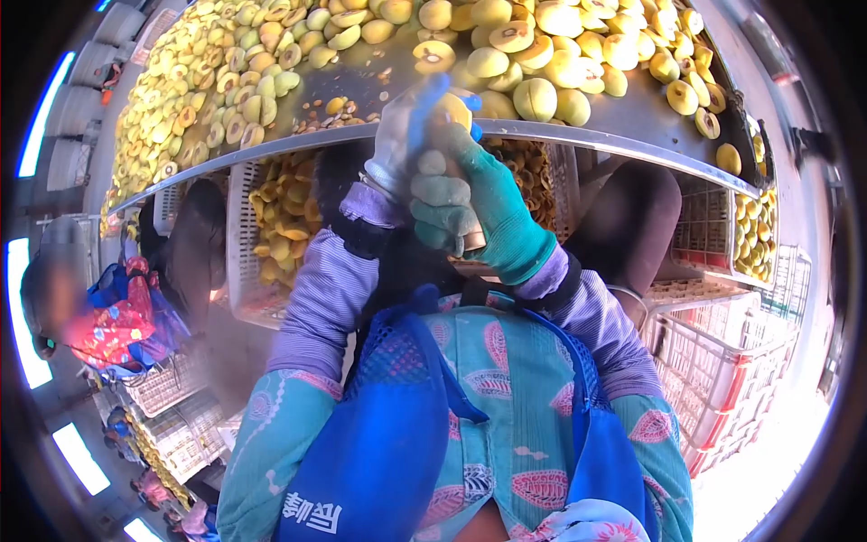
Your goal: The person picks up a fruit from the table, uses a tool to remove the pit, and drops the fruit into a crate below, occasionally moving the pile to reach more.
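At the far left of the desk (370, 65), well apart from it, another person in a red floral apron (113, 330) sits with pale crates (185, 443) nearby. On the left part of the desk lies a broad spread of halved fruit (194, 90), many with the cut face up. Under the desk's front edge, left of the middle, stands a white crate (242, 226) filled with yellow-orange pieces (287, 203).

At the middle of the desk's front edge the left hand (402, 131), in a pale glove with blue on the fingers, is curled around a yellow fruit (453, 110). Just to its right and touching or nearly so, the right hand (474, 185), in a green and grey glove, is closed firmly around a tan handle (474, 238), whose butt shows below the fist on the near side of the desk's edge. Blur covers the meeting of the two hands, so the tool's working end is hard to make out.

Right of the hands, larger rounded fruit (535, 99) sits on the desk. Below its right end is another crate of fruit (754, 237), and nearer the wearer, a stack of white and red crates (718, 388).
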